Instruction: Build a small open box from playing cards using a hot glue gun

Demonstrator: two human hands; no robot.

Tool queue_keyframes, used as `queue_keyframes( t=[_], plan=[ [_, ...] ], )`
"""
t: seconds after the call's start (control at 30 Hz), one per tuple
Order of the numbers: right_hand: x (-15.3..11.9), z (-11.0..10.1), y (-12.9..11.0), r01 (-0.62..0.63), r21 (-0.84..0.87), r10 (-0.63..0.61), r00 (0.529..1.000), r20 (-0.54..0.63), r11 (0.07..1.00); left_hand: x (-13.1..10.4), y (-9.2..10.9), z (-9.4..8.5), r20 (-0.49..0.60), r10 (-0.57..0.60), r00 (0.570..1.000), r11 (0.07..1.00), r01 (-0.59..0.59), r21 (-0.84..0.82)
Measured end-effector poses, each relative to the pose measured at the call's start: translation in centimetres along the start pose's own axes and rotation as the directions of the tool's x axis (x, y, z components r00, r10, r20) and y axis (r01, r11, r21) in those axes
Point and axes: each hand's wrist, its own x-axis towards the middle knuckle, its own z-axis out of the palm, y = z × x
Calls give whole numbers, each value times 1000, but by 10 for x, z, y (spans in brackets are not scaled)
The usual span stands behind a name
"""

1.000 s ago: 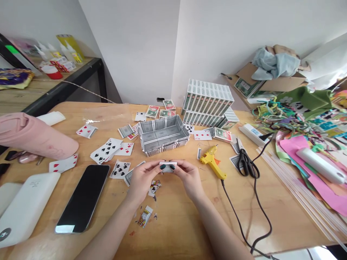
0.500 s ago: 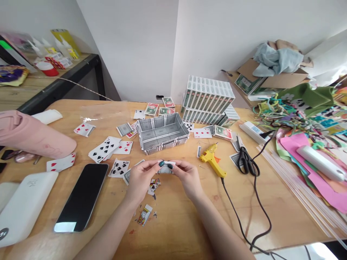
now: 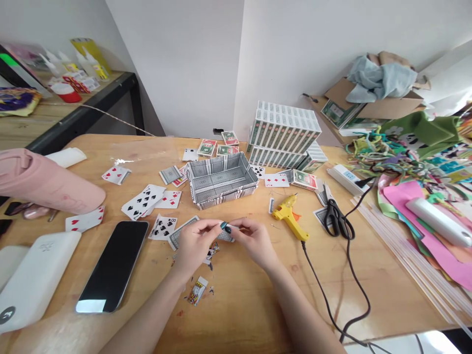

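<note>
A playing card [image 3: 225, 237] with a grey patterned back is pinched between my left hand [image 3: 197, 243] and my right hand [image 3: 254, 241], the thumbs close together at its upper edge. Most of it is hidden by my fingers. Just beyond stands an open box [image 3: 223, 182] built from grey-backed cards. Under my left hand lie cut card pieces, and a piece showing a king [image 3: 197, 291] rests nearer to me. A yellow glue gun [image 3: 291, 217] lies to the right of my right hand, with black scissors [image 3: 337, 219] past it.
Loose cards [image 3: 143, 201] and a phone [image 3: 112, 265] lie on the left, near a white power bank [image 3: 39, 280] and a pink tumbler [image 3: 55, 182]. Stacked card decks [image 3: 283, 132] stand at the back. Black cables [image 3: 332, 314], clear glue sticks [image 3: 405, 265] and coloured felt [image 3: 416, 216] occupy the right.
My thumbs have come closer together along the card's upper edge. The card now shows mainly below my right fingers, tilted, instead of spanning flat between both hands.
</note>
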Motion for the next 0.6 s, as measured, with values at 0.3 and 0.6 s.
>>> queue_keyframes(
  t=[0.3,0.6],
  plan=[
    [-3,-4,-4,-89,235,119,986,-120,968,-11,6,18,57,-87,995,965,98,-243],
    [-2,0,-8,-166,263,179,983,-29,950,-9,7,14,-35,-225,974,916,199,-349]
  ],
)
